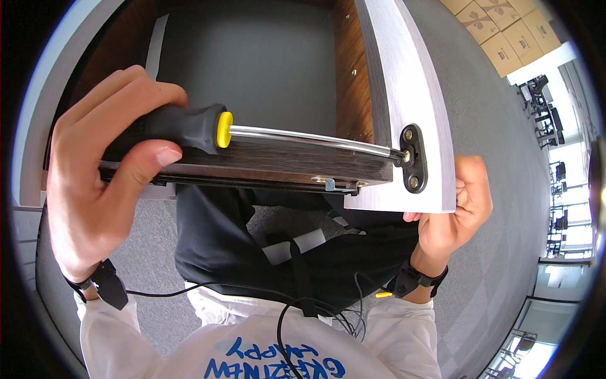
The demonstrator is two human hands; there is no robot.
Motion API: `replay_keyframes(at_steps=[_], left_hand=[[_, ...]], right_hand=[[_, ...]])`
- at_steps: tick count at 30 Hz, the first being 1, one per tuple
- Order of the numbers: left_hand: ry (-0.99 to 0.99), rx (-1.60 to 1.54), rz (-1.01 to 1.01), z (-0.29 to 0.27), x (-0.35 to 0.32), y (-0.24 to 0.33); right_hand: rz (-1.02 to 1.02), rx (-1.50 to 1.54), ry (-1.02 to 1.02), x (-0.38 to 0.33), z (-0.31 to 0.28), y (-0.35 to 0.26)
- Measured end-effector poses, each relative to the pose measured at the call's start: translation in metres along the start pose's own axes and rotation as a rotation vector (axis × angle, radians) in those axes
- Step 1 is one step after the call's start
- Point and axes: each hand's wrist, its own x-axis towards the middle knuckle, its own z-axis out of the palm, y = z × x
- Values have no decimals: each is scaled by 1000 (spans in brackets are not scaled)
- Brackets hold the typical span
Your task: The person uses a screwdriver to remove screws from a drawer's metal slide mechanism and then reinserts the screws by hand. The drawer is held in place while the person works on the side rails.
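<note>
My left hand [95, 164] is wrapped round the black handle of a screwdriver [208, 129] with a yellow collar. Its steel shaft runs to the right, and the tip meets the middle screw of a black oblong fitting [413, 174]. That fitting lies on the inner face of a pale drawer front [404, 69], with a screw head above and below the tip. On the far side of the panel, my right hand [464, 202] has its fingers curled at the lower corner, partly hidden by the panel.
The open drawer [252, 63] has dark wood-grain sides and a grey bottom. Along its near side runs a black metal slide [252, 183]. A black cable [208, 285] crosses my lap. Stacked cartons [505, 38] and chairs [546, 114] stand off to the right on grey carpet.
</note>
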Motion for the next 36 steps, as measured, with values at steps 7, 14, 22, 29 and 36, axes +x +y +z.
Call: replay_keyframes(at_steps=[7,14,22,29,36], left_hand=[[135,77,9,7,-8,7],[177,153,51,7,-10,9],[332,335,256,19,-75,28],[360,-107,53,71,-119,16],[193,-344,59,108,-126,13]], right_hand=[[38,191,42,-4,1,2],[132,180,62,-3,1,-7],[201,104,115,-15,15,-13],[43,-215,219,-13,13,-29],[-325,-582,105,7,9,-59]])
